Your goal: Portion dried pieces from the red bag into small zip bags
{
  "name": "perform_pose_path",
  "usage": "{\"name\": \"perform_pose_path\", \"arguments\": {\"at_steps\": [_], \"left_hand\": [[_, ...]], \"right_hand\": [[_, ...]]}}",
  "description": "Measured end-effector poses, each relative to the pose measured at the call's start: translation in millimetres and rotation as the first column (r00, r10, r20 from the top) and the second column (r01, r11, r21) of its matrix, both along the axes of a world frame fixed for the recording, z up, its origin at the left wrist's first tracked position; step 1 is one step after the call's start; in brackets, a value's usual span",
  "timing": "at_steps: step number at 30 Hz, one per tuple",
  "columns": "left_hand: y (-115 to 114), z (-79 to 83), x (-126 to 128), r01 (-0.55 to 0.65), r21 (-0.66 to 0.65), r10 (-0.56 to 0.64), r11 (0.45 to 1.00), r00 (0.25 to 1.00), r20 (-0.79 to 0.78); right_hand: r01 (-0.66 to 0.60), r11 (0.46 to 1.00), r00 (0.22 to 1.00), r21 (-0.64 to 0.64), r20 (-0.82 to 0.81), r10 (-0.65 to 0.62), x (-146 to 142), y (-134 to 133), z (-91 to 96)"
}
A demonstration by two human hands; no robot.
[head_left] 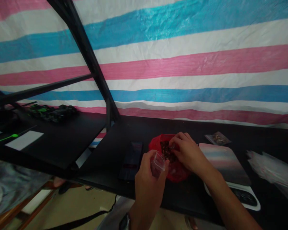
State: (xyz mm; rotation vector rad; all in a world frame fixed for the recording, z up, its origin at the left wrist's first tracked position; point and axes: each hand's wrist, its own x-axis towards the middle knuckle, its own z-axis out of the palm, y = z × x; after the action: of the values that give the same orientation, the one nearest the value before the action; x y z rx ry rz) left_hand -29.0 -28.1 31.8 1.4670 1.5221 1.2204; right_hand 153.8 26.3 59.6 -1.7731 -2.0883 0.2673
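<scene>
A red plastic bag (176,171) lies open on the black table (115,153), with a heap of small dark pieces (166,150) inside it. My right hand (188,153) reaches into the heap, fingers pinched together on the pieces. My left hand (147,179) is just left of the red bag and grips a small clear plastic pouch (158,161) by its mouth. The two hands are close, almost touching.
A dark phone (132,159) lies left of the red bag. Right of it sit a shiny flat scale (225,163), a small filled pouch (218,138) and a pile of clear pouches (271,169). A black frame (86,54) and second table (52,134) stand left, before a striped tarp.
</scene>
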Motion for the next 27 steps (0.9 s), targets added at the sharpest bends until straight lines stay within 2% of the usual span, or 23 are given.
{"name": "perform_pose_path", "arguments": {"at_steps": [5, 7, 11, 13, 17, 22, 24, 27], "left_hand": [[-28.8, 0.2, 7.4, 0.181, -0.205, -0.176, 0.962, 0.983, 0.041], [-37.2, -3.4, 12.2, 0.228, -0.223, -0.216, 0.948, 0.973, 0.077], [-42.9, -9.1, 20.2, 0.275, -0.221, -0.238, 0.936, 0.955, 0.179], [-42.5, -10.5, 22.7, 0.296, -0.206, -0.244, 0.933, 0.938, 0.244], [-43.5, -9.0, 26.6, 0.272, -0.218, -0.201, 0.937, 0.933, 0.299], [-54.2, 0.2, 34.6, 0.143, -0.242, -0.056, 0.96, 0.941, 0.334], [-59.6, 1.7, 38.0, 0.144, -0.233, -0.056, 0.962, 0.936, 0.348], [-65.1, 0.0, 42.8, 0.165, -0.207, -0.089, 0.964, 0.938, 0.335]], "right_hand": [[0.057, 0.997, 0.998, -0.057, 0.013, -0.056, 16.5, -7.4, 4.9], [0.038, 0.997, 0.999, -0.067, -0.036, -0.041, 20.6, -10.6, 7.1], [-0.093, 0.995, 0.966, -0.044, -0.246, 0.079, 13.0, -11.2, 6.1], [-0.134, 0.988, 0.957, -0.073, -0.27, 0.11, 8.8, -11.2, 6.1], [-0.073, 0.981, 0.989, -0.179, -0.143, 0.048, 19.8, -23.0, 19.6], [0.039, 0.95, 0.999, -0.31, 0.026, -0.032, 41.3, -48.2, 43.7], [0.063, 0.95, 0.996, -0.306, 0.085, -0.039, 39.7, -50.6, 45.2], [0.085, 0.97, 0.99, -0.227, 0.125, -0.058, 28.7, -43.7, 38.0]]}}
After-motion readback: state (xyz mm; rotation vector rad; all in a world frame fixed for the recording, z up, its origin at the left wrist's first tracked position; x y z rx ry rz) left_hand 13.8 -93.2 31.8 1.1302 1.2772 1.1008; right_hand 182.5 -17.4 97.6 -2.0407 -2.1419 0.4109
